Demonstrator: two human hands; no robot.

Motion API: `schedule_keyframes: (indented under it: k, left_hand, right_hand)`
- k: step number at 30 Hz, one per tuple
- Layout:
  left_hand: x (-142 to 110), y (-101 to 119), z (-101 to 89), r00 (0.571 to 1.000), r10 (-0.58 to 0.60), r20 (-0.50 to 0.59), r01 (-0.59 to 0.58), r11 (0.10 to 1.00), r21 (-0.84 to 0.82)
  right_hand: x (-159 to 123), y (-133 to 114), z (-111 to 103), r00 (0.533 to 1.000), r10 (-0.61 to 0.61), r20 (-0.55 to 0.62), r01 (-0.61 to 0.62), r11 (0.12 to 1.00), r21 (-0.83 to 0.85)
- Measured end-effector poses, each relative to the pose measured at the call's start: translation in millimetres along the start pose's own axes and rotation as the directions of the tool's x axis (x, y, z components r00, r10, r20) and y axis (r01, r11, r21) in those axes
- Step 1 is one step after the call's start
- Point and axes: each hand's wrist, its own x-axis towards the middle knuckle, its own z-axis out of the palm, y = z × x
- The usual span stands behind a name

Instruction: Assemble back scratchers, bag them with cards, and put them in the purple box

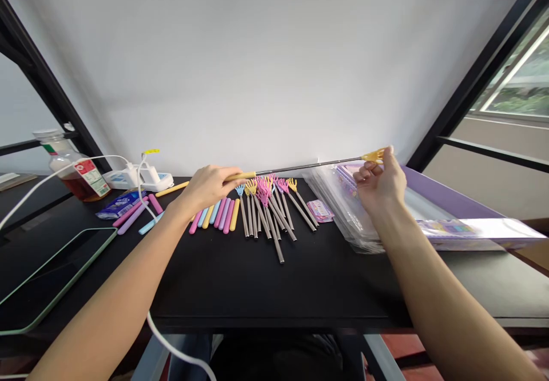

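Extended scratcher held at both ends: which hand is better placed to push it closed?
Right, probably. The right hand pinches the yellow claw tip of the scratcher, free to slide inward, while the left hand grips the yellow handle as an anchor above the pile of scratchers.

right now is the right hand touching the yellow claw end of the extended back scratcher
Touching. The head view shows the right hand pinching the yellow claw end of the extended back scratcher between its fingertips, with no gap.

No wording can be read anywhere: the red-and-white label on the bottle (91, 177) at far left is too blurred to make out.
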Motion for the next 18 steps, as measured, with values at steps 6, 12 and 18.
schedule_keyframes:
  k: [6, 12, 18]
  left_hand:
    - [-2, 1, -3.1, 0.997, 0.032, -0.066, -0.032, 0.999, -0.004]
    - [0, 31, 9.0, 0.993, 0.11, -0.048, -0.106, 0.991, 0.083]
    - [-1, 45, 11.5, 0.992, 0.119, -0.047, -0.11, 0.981, 0.161]
  right_hand:
    - [-4, 8, -3, 0.961, -0.154, 0.228, 0.236, 0.888, -0.394]
    - [-42, 26, 13, 0.823, -0.001, 0.568, 0.398, 0.715, -0.576]
    - [-57, 32, 22, 0.795, 0.071, 0.602, 0.314, 0.8, -0.51]
